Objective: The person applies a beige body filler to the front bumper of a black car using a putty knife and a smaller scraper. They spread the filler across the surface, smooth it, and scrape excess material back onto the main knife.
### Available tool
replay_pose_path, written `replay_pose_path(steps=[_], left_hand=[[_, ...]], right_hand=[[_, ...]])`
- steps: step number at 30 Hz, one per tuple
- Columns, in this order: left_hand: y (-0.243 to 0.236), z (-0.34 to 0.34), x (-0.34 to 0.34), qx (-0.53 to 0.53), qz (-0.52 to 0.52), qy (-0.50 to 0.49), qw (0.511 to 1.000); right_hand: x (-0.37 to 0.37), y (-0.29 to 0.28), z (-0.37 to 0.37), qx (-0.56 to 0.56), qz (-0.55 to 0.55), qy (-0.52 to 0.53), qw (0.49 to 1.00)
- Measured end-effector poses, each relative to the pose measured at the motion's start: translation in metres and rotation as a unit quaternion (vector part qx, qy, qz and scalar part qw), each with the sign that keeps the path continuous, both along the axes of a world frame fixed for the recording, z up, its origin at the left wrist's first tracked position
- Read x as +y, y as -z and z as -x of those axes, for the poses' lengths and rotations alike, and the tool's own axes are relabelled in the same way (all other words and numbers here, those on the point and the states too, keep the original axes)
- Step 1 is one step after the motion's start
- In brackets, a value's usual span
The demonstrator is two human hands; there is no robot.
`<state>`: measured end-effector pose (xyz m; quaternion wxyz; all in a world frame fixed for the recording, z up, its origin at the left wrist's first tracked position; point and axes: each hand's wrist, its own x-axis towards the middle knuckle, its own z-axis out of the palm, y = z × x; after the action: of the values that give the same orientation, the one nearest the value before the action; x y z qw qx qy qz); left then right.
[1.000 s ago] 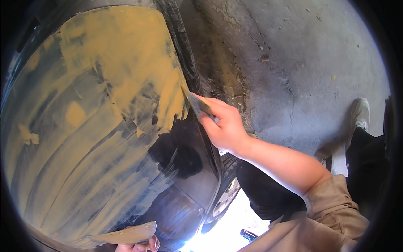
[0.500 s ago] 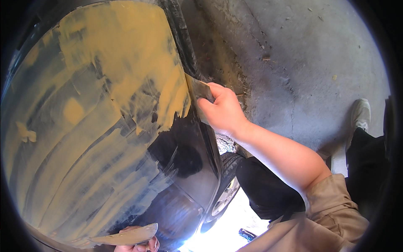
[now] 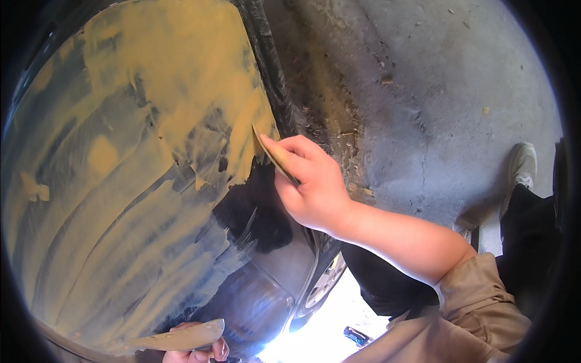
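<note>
A dark car body panel (image 3: pixel 257 221) fills the left side, streaked with yellow-tan filler (image 3: pixel 175 54). The coat is thickest at the top; a dark uncoated patch shows near the panel's right edge. My right hand (image 3: pixel 318 190) is closed around a thin flat filler spreader (image 3: pixel 277 158), held edge-on by the panel's right border, its tip over the yellow filler. At the bottom, my left hand (image 3: pixel 195 356), partly cut off by the picture's edge, grips a flat blade (image 3: pixel 181 337) coated with tan filler. The blade's left end lies over the lower panel.
Beyond the panel's dark right edge (image 3: pixel 269 57) lies a concrete floor (image 3: pixel 460 91) with cracks and debris. A car wheel (image 3: pixel 327 284) shows below my right forearm. My dark-trousered legs and a light shoe (image 3: pixel 523 163) are at right. Glare whitens the lower middle.
My right hand has drawn a little down and turned the spreader, which was lying against the panel's right edge, to an edge-on angle. My left hand has barely moved.
</note>
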<state>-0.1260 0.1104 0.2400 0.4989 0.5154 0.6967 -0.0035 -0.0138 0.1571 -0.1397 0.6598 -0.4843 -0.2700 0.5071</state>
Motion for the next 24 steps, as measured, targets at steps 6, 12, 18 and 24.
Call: replay_pose_path(steps=[6,12,18,24], left_hand=[[-0.006,-0.006,0.003,0.0,-0.004,0.011,1.0],[0.004,-0.007,0.007,-0.016,-0.012,0.013,1.0],[0.011,-0.011,0.01,-0.04,-0.011,0.022,0.999],[0.001,0.004,0.008,-0.05,0.013,0.03,0.998]], right_hand=[[-0.011,-0.006,0.003,-0.052,-0.039,-0.007,0.998],[-0.021,-0.021,0.005,-0.071,-0.093,0.016,0.993],[-0.035,-0.031,0.005,-0.065,-0.174,0.035,0.982],[-0.016,-0.003,0.0,0.102,0.064,0.064,0.991]])
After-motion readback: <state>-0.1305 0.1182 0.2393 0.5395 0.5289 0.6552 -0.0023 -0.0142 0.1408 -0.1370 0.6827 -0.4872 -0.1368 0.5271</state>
